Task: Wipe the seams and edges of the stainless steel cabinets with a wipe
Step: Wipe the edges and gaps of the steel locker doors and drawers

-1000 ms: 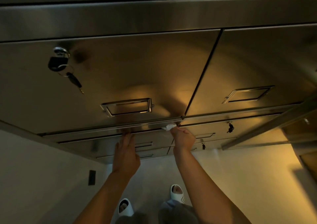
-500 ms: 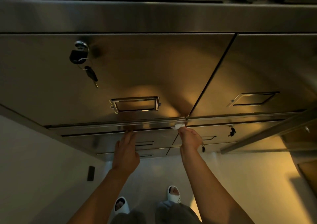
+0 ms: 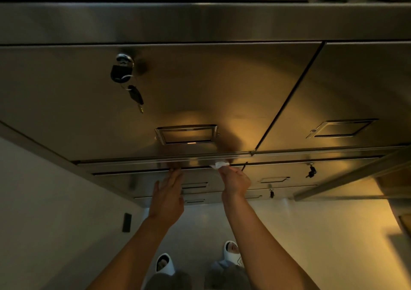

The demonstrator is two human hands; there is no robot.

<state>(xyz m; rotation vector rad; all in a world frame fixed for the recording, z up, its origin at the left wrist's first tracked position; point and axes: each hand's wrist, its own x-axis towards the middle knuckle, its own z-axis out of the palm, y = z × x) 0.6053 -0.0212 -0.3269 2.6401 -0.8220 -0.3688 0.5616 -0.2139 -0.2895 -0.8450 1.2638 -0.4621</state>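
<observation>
Stainless steel cabinet drawers (image 3: pixel 222 85) fill the upper view. My right hand (image 3: pixel 235 182) pinches a small white wipe (image 3: pixel 219 164) and presses it into the horizontal seam (image 3: pixel 193 167) under the top left drawer, just left of the vertical seam (image 3: pixel 287 98) between the two columns. My left hand (image 3: pixel 168 197) has straight fingers, its fingertips resting against the same seam further left.
A key bunch (image 3: pixel 124 76) hangs in the top left drawer's lock. Recessed handles (image 3: pixel 186 134) sit on each drawer. More keys (image 3: pixel 311 171) hang in lower right drawers. A white wall (image 3: pixel 44 212) is at left. My white shoes (image 3: pixel 164 264) stand on the pale floor.
The view has shifted, so the cabinet sits further right and lower. My right hand with the wipe stays on the horizontal seam near the column joint. The left hand keeps its place.
</observation>
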